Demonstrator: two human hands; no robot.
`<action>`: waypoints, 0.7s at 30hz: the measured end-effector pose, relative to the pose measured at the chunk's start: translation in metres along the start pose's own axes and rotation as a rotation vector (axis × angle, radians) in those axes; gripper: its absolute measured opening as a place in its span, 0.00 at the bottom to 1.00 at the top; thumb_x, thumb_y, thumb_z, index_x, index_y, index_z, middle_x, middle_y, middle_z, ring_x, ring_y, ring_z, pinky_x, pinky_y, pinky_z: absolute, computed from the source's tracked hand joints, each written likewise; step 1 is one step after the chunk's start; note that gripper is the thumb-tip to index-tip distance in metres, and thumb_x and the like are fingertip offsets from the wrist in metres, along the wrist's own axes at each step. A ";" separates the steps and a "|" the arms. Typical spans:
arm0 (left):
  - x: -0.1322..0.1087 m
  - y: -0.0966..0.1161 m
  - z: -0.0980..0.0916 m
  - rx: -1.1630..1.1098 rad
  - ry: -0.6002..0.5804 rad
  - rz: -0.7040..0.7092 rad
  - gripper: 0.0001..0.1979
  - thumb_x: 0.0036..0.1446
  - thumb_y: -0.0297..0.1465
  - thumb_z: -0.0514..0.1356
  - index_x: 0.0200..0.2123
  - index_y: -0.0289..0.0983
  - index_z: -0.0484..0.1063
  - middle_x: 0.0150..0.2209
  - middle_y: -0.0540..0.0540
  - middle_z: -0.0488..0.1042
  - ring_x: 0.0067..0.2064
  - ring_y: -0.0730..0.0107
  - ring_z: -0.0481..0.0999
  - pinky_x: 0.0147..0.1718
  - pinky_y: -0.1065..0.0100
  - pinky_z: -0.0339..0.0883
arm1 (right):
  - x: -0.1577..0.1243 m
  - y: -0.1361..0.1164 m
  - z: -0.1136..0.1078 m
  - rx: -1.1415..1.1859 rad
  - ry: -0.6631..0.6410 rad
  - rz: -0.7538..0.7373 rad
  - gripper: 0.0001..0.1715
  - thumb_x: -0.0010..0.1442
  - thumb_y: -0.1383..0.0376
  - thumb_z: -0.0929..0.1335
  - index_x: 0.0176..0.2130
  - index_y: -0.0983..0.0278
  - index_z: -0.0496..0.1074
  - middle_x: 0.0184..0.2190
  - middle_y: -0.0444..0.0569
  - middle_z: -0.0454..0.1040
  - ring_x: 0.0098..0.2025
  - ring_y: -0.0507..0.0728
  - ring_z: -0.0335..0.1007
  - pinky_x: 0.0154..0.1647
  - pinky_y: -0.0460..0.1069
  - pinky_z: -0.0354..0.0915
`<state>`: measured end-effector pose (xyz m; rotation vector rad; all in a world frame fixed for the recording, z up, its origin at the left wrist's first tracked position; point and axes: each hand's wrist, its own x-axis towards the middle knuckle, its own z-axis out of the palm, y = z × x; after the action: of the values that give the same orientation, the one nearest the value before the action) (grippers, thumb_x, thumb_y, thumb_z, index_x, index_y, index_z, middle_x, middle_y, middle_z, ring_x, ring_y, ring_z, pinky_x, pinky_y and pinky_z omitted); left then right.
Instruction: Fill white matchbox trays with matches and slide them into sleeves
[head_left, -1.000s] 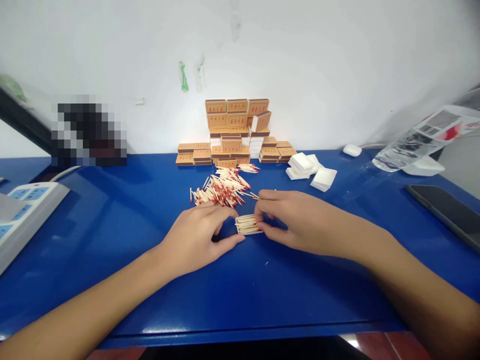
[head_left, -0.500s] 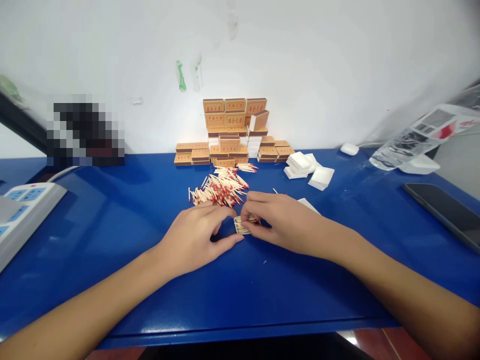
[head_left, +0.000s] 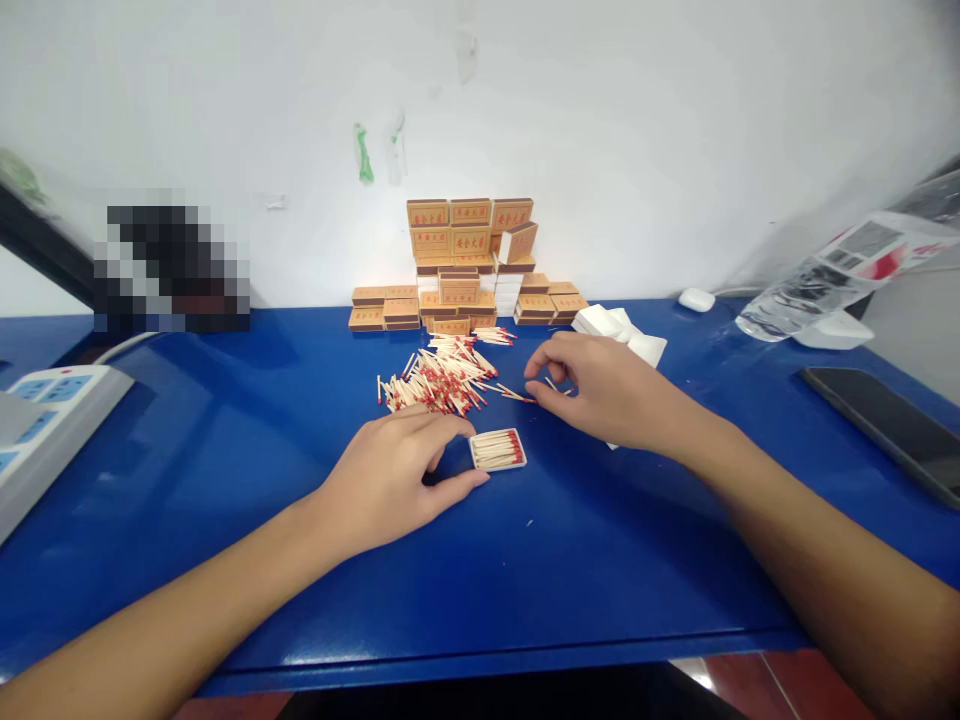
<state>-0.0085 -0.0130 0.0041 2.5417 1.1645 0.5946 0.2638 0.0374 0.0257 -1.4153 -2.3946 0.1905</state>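
A small white matchbox tray lies on the blue tabletop, filled with red-tipped matches side by side. My left hand steadies it, thumb and forefinger at its left corners. Up and to the right, my right hand hovers with fingers bent and apart, its tips beside a few loose matches. No match shows between those fingers. Behind my left hand is a heap of loose matches. Under my right hand, a white piece is mostly covered.
Matchboxes stand stacked against the wall. White trays lie behind my right hand. A phone, a clear plastic bottle and a white earbud case are to the right. A power strip lies at the left.
My right hand has left the tray and moved up and right to the loose matches, uncovering the matches inside the tray. My left hand has stayed in place.
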 end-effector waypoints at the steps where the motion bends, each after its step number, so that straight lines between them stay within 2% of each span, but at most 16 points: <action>1: 0.000 0.000 0.000 0.003 0.001 0.001 0.14 0.65 0.41 0.67 0.49 0.40 0.77 0.28 0.53 0.71 0.32 0.68 0.73 0.35 0.66 0.64 | 0.001 0.002 0.002 0.000 -0.014 0.006 0.05 0.62 0.64 0.70 0.38 0.63 0.77 0.31 0.46 0.73 0.33 0.56 0.68 0.35 0.51 0.60; 6: 0.000 0.001 0.000 0.008 0.015 0.028 0.14 0.65 0.40 0.68 0.48 0.39 0.77 0.28 0.53 0.71 0.32 0.67 0.72 0.34 0.66 0.63 | 0.002 -0.008 0.012 0.014 -0.026 0.027 0.09 0.63 0.59 0.71 0.36 0.63 0.76 0.33 0.48 0.74 0.33 0.56 0.68 0.35 0.52 0.60; 10: 0.000 0.001 0.000 0.020 0.015 0.034 0.14 0.65 0.41 0.67 0.48 0.39 0.77 0.28 0.53 0.70 0.31 0.68 0.71 0.33 0.66 0.63 | 0.005 -0.015 0.017 -0.004 -0.035 0.080 0.07 0.64 0.63 0.69 0.34 0.63 0.75 0.33 0.49 0.75 0.33 0.56 0.67 0.35 0.52 0.59; 14: -0.001 0.000 0.001 0.021 0.016 0.026 0.14 0.65 0.40 0.67 0.48 0.39 0.77 0.28 0.53 0.70 0.31 0.68 0.72 0.34 0.66 0.64 | 0.007 -0.007 0.015 -0.002 -0.107 0.079 0.06 0.65 0.66 0.68 0.35 0.64 0.75 0.33 0.49 0.75 0.34 0.56 0.67 0.35 0.52 0.59; 21: 0.000 0.000 0.000 0.018 0.025 0.034 0.14 0.64 0.40 0.67 0.48 0.39 0.77 0.27 0.54 0.70 0.31 0.68 0.72 0.34 0.66 0.63 | 0.004 0.013 0.006 0.014 -0.178 0.024 0.10 0.69 0.62 0.65 0.38 0.63 0.73 0.35 0.50 0.75 0.35 0.57 0.68 0.35 0.52 0.60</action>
<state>-0.0084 -0.0133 0.0043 2.5813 1.1425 0.6276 0.2707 0.0471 0.0177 -1.4777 -2.5131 0.3522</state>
